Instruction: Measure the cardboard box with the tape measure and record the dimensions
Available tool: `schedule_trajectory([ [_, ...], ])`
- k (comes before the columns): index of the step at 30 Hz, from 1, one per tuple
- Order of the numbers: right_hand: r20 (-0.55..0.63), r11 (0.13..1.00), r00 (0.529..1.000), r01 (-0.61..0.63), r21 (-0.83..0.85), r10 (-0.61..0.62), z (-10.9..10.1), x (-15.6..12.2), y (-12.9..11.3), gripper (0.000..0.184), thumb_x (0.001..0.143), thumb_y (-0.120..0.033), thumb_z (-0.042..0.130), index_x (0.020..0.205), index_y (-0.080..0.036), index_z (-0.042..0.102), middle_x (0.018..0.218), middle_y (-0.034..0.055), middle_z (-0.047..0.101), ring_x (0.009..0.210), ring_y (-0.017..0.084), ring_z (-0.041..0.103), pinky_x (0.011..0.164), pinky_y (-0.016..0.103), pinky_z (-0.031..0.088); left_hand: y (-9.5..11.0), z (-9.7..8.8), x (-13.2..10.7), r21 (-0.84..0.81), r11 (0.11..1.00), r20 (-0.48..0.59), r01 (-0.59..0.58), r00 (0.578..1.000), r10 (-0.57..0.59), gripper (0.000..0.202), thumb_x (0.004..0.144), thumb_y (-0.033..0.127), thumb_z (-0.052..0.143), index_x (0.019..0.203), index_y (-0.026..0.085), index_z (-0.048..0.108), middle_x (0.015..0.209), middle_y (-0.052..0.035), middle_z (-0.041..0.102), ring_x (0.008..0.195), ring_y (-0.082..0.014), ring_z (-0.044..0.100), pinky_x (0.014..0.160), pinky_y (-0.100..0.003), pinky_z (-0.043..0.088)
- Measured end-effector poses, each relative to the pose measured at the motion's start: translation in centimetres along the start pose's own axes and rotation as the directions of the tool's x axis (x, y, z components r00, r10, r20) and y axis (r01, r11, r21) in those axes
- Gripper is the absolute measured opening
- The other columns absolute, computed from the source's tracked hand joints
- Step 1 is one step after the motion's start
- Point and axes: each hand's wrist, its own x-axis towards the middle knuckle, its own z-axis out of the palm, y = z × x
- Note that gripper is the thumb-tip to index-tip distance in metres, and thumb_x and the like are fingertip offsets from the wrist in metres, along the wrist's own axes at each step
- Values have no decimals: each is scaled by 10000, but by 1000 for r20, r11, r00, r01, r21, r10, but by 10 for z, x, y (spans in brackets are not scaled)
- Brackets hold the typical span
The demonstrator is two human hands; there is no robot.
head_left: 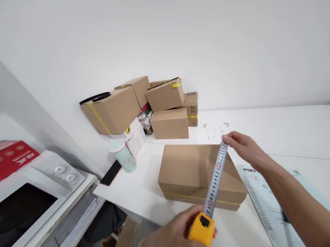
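Note:
My left hand (pixel 175 234) is closed around the yellow case of a tape measure (pixel 201 231) at the table's front edge. The tape blade (pixel 216 176) is pulled out and runs away from me across the top of a closed brown cardboard box (pixel 187 165). At the box's far edge, my right hand (pixel 239 145) pinches the end of the blade between thumb and finger. The box lies flat on the white table (pixel 148 192).
Several cardboard boxes (pixel 168 94) are stacked against the wall. A mint tumbler (pixel 126 156) and a dark phone-like slab (pixel 111 173) stand to the left. A white microwave (pixel 11 209) is at far left. A pale printed mat (pixel 268 205) lies right of the box.

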Motion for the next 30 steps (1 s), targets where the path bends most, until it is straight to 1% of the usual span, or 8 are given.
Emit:
schedule_trajectory([
  [4, 243, 996, 968, -40, -85, 59, 33, 31, -2, 467, 886, -660, 592, 718, -229, 525, 693, 14, 585, 662, 174, 510, 621, 308, 416, -29, 25, 32, -270, 958, -2, -99, 995, 102, 620, 638, 398, 926, 1126, 192, 604, 1103, -89, 648, 672, -194, 718, 482, -289, 593],
  [6, 272, 989, 959, -44, -142, 82, 45, 40, 1, 447, 904, -628, 574, 707, -233, 504, 711, 27, 603, 691, 189, 543, 640, 310, 432, -27, 28, 39, -299, 939, -49, -172, 985, 165, 572, 696, 468, 865, 1112, 168, 611, 1057, -91, 650, 663, -198, 721, 457, -283, 593],
  [9, 275, 982, 958, -31, -185, 82, 53, 45, 7, 409, 905, -576, 578, 692, -231, 521, 738, 56, 647, 737, 217, 589, 671, 320, 446, -21, 28, 41, -258, 948, -110, -188, 980, 165, 575, 706, 508, 833, 1097, 138, 632, 998, -91, 649, 640, -186, 711, 439, -256, 578],
  [14, 297, 985, 953, -7, -170, 58, 55, 43, 14, 330, 859, -521, 632, 729, -218, 629, 808, 81, 716, 783, 244, 641, 703, 334, 464, -25, 37, 36, -292, 944, -112, -155, 985, 128, 613, 689, 548, 829, 1114, 161, 615, 1007, -84, 643, 648, -184, 707, 453, -261, 582],
  [17, 331, 992, 943, 19, -122, 23, 53, 40, 15, 327, 845, -534, 636, 760, -220, 673, 798, 51, 725, 771, 225, 643, 693, 316, 473, -33, 49, 34, -318, 935, -173, -154, 980, 102, 653, 693, 561, 814, 1176, 174, 605, 1033, -91, 640, 691, -199, 708, 484, -266, 583],
  [22, 334, 996, 943, 39, -84, -9, 53, 38, 17, 399, 800, -603, 664, 682, -223, 637, 664, 11, 650, 694, 198, 594, 643, 301, 455, -46, 59, 37, -363, 918, -225, -161, 971, 82, 730, 676, 558, 812, 1263, 196, 570, 1061, -103, 642, 688, -217, 708, 480, -281, 576],
  [26, 328, 997, 944, 47, -62, -24, 53, 38, 17, 424, 784, -624, 675, 653, -225, 609, 637, 4, 620, 668, 191, 572, 626, 300, 447, -51, 57, 40, -355, 920, -188, -167, 976, 105, 682, 685, 537, 816, 1230, 206, 575, 1081, -102, 647, 668, -217, 712, 454, -284, 575],
  [30, 325, 998, 945, 52, -46, -34, 51, 37, 17, 427, 777, -633, 678, 658, -229, 611, 610, 1, 604, 651, 191, 565, 604, 298, 438, -49, 58, 38, -360, 917, -243, -173, 966, 87, 604, 720, 537, 800, 1173, 188, 608, 1060, -100, 655, 683, -209, 713, 468, -276, 586],
])
